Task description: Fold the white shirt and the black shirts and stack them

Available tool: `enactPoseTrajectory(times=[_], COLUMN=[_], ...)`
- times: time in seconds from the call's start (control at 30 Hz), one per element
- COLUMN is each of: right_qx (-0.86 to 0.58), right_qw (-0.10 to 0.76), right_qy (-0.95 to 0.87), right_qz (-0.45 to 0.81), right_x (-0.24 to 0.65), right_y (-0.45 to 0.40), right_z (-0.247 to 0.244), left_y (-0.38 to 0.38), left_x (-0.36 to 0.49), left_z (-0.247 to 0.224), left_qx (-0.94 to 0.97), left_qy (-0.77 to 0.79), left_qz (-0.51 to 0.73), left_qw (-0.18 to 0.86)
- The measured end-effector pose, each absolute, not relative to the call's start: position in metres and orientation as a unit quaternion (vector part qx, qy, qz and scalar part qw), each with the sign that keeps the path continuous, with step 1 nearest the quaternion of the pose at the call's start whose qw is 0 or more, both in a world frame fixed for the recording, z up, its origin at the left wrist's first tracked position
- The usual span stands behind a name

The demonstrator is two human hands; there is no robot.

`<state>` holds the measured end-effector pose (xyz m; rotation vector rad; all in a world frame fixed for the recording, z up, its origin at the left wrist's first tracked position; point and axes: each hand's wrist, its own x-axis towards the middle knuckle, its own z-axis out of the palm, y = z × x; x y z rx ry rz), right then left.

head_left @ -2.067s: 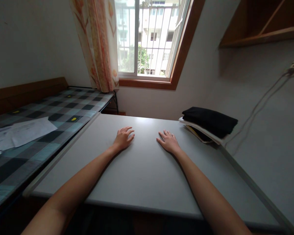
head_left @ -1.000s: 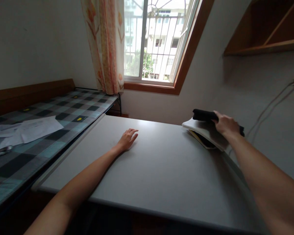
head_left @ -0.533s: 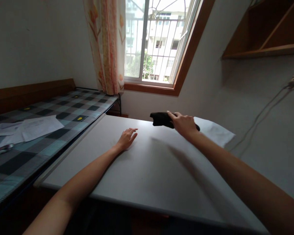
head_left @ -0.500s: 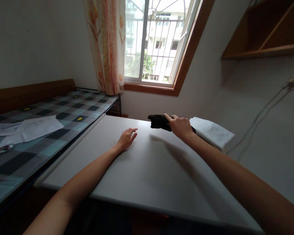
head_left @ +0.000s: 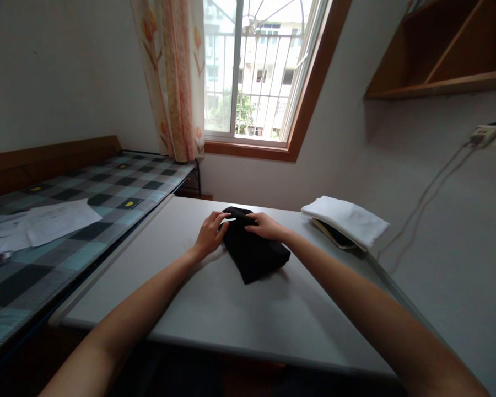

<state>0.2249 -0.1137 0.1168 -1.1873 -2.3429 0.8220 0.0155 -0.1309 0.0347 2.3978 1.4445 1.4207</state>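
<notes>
A folded black cloth (head_left: 254, 256) lies slanted on the white tabletop (head_left: 215, 314), its lower part spread toward me. My right hand (head_left: 265, 226) grips its upper part, thumb and fingers closed on the fabric. At the cloth's upper left corner is my left hand (head_left: 210, 231), fingertips at the fabric's edge, thumb and fingers apart. A small white sliver shows between that thumb and the fingers; I cannot make out what it is.
A folded white cloth (head_left: 347, 218) rests at the table's right edge over a dark item with a pale border (head_left: 334, 234). To the left stands a bed with a checked mattress (head_left: 107, 187), holding papers (head_left: 62, 220). Cables (head_left: 425, 201) hang along the right wall.
My right hand has brought the black cloth from the right side leftward and down onto the table. The white cloth's stack is uncovered. My left hand has barely moved and now meets the black cloth.
</notes>
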Motion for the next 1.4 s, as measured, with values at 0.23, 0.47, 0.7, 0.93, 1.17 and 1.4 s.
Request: enactPoseTrajectory(times=[0.23,0.47,0.7,0.93,1.17,1.4], right_qx=[-0.452,-0.659,-0.538,-0.542,-0.494,-0.470], right_qw=[0.401,0.218,0.154,0.156,0.195,0.196], right_qy=[-0.654,-0.718,-0.823,-0.822,-0.841,-0.853], right_qz=[0.455,0.050,0.100,0.076,0.107,0.113], right_x=[0.283,0.355,0.327,0.295,0.277,0.280], right_y=[-0.094,-0.074,-0.096,-0.117,-0.133,-0.137], right_z=[0.124,0.099,0.068,0.042,0.024,0.015], left_y=[-0.144,-0.165,-0.173,-0.158,-0.132,-0.135], left_x=[0.026,0.048,0.052,0.040,0.006,0.006], left_z=[0.048,0.047,0.042,0.038,0.033,0.034], left_qx=[0.787,0.908,0.936,0.924,0.866,0.880], left_qy=[0.458,0.331,0.303,0.346,0.466,0.433], left_qz=[0.413,0.255,0.167,0.159,0.178,0.194], left_qw=[0.026,0.044,0.066,0.043,-0.034,-0.015])
